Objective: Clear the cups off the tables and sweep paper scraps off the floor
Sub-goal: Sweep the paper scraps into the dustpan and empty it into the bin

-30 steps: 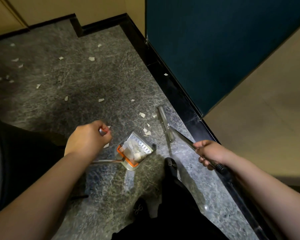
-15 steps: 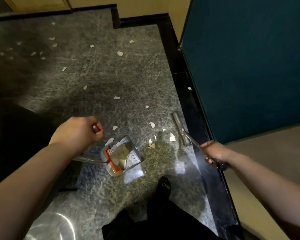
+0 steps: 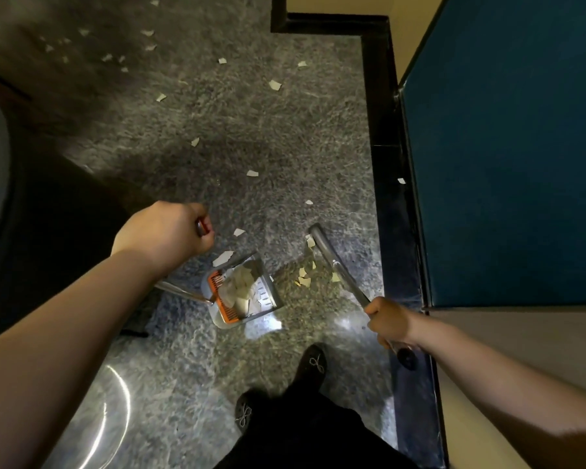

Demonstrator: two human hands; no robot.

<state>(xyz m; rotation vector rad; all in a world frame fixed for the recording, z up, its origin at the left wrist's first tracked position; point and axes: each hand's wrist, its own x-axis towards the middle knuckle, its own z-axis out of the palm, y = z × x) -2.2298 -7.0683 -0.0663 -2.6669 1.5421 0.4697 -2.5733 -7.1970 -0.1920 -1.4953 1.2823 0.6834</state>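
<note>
While the left hand [image 3: 164,233] keeps its fist round the dustpan handle, the dustpan [image 3: 246,292] sits on the grey floor [image 3: 217,130] holding paper scraps [image 3: 239,289], slightly farther from the black skirting [image 3: 391,231] than half a second ago. Clenched on the broom [image 3: 335,265], the right hand [image 3: 391,318] has drawn a small pile [image 3: 305,277], blurred, nearer the pan's open edge.

Bare forearms, no sleeves; black trousers [image 3: 305,431]; 2 black shoes [image 3: 313,362] with bow-like marks.
</note>
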